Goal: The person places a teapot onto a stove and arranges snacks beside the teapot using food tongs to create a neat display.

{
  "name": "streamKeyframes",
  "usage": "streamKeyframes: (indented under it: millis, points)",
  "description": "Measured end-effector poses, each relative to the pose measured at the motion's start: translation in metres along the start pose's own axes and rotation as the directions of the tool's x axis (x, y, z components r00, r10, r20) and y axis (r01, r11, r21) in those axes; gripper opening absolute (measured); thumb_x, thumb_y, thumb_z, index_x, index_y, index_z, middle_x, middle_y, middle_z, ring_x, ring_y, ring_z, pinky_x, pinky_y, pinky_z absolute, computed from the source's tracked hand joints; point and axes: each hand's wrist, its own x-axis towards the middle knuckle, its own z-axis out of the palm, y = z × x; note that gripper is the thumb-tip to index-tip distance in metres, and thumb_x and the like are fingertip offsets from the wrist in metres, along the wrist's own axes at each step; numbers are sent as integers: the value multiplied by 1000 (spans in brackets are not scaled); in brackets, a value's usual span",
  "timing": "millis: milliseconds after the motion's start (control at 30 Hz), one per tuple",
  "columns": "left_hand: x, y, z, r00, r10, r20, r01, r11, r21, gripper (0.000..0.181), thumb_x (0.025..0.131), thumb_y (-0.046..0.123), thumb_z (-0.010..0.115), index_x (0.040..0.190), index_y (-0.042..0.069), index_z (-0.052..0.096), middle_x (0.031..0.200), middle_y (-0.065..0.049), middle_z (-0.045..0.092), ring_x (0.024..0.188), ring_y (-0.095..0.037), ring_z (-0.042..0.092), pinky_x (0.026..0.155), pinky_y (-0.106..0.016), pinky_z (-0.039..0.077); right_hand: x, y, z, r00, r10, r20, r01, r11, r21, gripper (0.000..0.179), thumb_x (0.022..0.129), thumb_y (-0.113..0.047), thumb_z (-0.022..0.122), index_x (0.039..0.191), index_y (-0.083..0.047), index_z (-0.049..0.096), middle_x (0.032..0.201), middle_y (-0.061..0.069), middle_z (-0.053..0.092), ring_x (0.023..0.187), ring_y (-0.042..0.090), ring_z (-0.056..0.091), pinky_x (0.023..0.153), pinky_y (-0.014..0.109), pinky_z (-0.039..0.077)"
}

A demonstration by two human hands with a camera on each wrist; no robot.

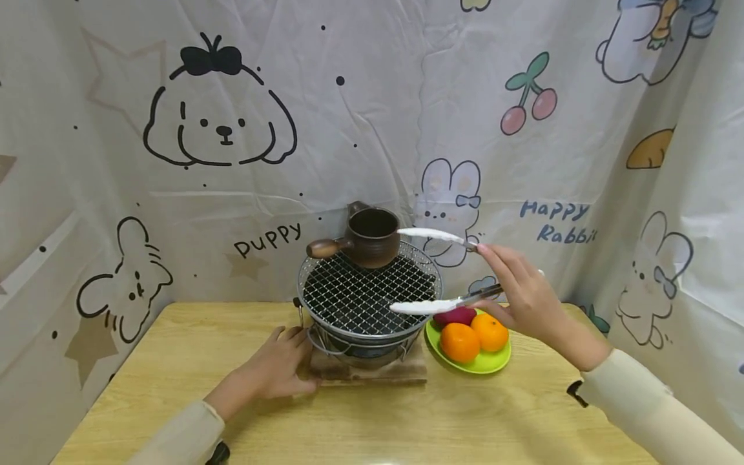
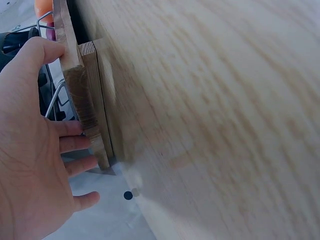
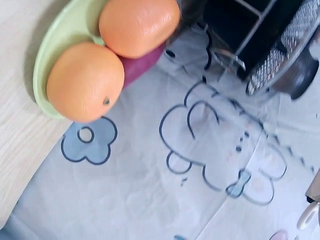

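Observation:
My right hand (image 1: 526, 300) holds a pair of metal tongs (image 1: 482, 294) with white tips. The tips stand apart, one beside the rim of a brown clay pot (image 1: 374, 248), the other above the right part of the wire grill mesh (image 1: 349, 300). The pot, with a wooden side handle (image 1: 325, 248), sits at the back of the mesh on a round stove. My left hand (image 1: 273, 368) is at the left of the wooden board (image 1: 372, 373) under the stove. In the left wrist view, its thumb touches the board (image 2: 75, 75), and the spread fingers lie against the board's edge.
Right of the stove, a green plate (image 1: 485, 368) bears two oranges (image 1: 460, 342) and a purple-red item (image 1: 456, 316) that is partly hidden. All stands on a light wooden table (image 1: 244, 426). A printed curtain (image 1: 360, 116) hangs close behind.

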Motion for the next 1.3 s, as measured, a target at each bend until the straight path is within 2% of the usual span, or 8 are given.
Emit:
streamKeyframes:
  millis: [167, 333, 500, 667, 867, 933, 1067, 1300]
  points:
    - [1, 2, -2, 999, 14, -33, -14, 1000, 8, 83, 80, 63, 63, 133, -1, 62, 137, -18, 62, 123, -39, 59, 105, -64, 44, -7, 17, -7, 987, 134, 86, -131, 991, -33, 79, 101, -55, 51, 145, 10, 45, 134, 29, 56, 120, 43, 54, 122, 16, 23]
    - [2, 3, -5, 999, 14, -38, -13, 1000, 28, 76, 79, 64, 64, 121, 1, 66, 132, -17, 65, 120, -37, 60, 102, -60, 46, -20, 24, -9, 951, 260, 168, -253, 965, -60, 83, 100, -60, 47, 153, 3, 38, 142, 26, 53, 127, 41, 52, 121, 13, 20]
    - [2, 3, -6, 1000, 7, -27, -6, 1000, 24, 71, 78, 64, 64, 115, 3, 67, 128, -15, 66, 118, -34, 60, 101, -59, 47, -31, 27, -12, 915, 336, 225, -324, 942, -88, 86, 98, -65, 42, 156, -2, 36, 146, 23, 50, 129, 39, 50, 112, 44, 46]
    - [2, 2, -6, 1000, -13, 11, 13, 1000, 11, 75, 79, 65, 63, 121, 3, 65, 129, -14, 65, 120, -34, 58, 103, -60, 45, -37, 33, -15, 896, 354, 268, -346, 935, -80, 90, 96, -68, 42, 155, -1, 36, 144, 23, 50, 125, 38, 51, 96, 60, 51]
    - [4, 2, -7, 1000, -9, 0, 9, 1000, 2, 76, 78, 63, 64, 121, 1, 64, 128, -17, 65, 120, -36, 59, 102, -63, 46, -44, 36, -23, 861, 392, 324, -389, 918, -79, 88, 85, -31, 82, 154, 0, 38, 138, 26, 53, 119, 41, 53, 92, 63, 52]
    - [5, 2, -6, 1000, -5, -10, 5, 1000, 9, 74, 77, 63, 65, 117, 2, 65, 126, -16, 66, 118, -36, 60, 100, -62, 47, -46, 35, -25, 840, 413, 350, -408, 908, -93, 93, 76, -16, 87, 154, 0, 38, 138, 27, 53, 118, 41, 53, 92, 63, 52]
    - [7, 1, -5, 1000, -7, 10, 6, 999, 35, 76, 77, 64, 63, 119, 2, 65, 129, -14, 65, 119, -34, 59, 100, -61, 47, -48, 35, -30, 784, 462, 414, -458, 882, -117, 91, 77, -16, 87, 154, -3, 39, 141, 25, 52, 122, 42, 52, 97, 64, 50]
    - [10, 1, -7, 998, -24, 51, 22, 999, 38, 88, 77, 67, 62, 134, 0, 60, 135, -14, 63, 121, -35, 58, 101, -61, 46, -46, 32, -40, 650, 565, 508, -589, 797, -134, 83, 86, -22, 82, 155, -5, 38, 145, 25, 50, 128, 44, 49, 104, 66, 44]
